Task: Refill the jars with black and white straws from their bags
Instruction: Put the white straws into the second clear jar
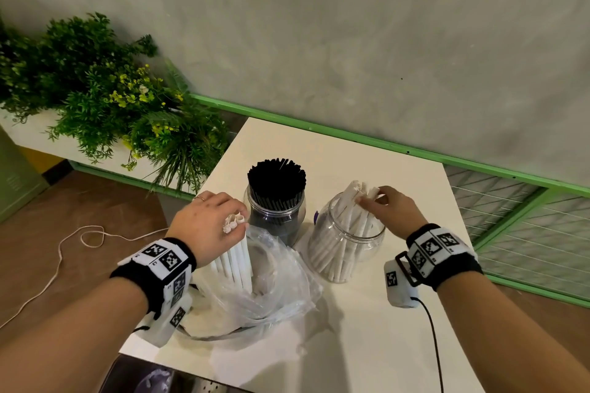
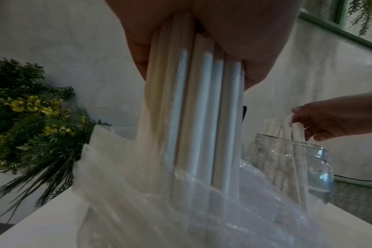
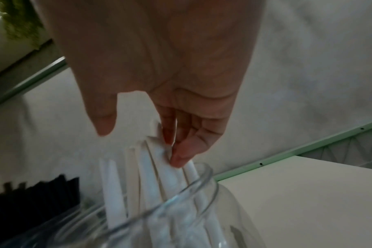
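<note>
Support surface: cream-white square table (image 1: 367,150), matt top, set close to a grey wall with a green rail; on it, far centre, a clear jar (image 1: 277,220) packed with black straws, upright; just to its right, a second clear jar (image 1: 346,252) part-filled with white straws, tilted leftward; near-left of both, a crumpled clear plastic bag (image 1: 271,290) with white straws standing in it; a black cable (image 1: 431,329) trails over the near right edge.
</note>
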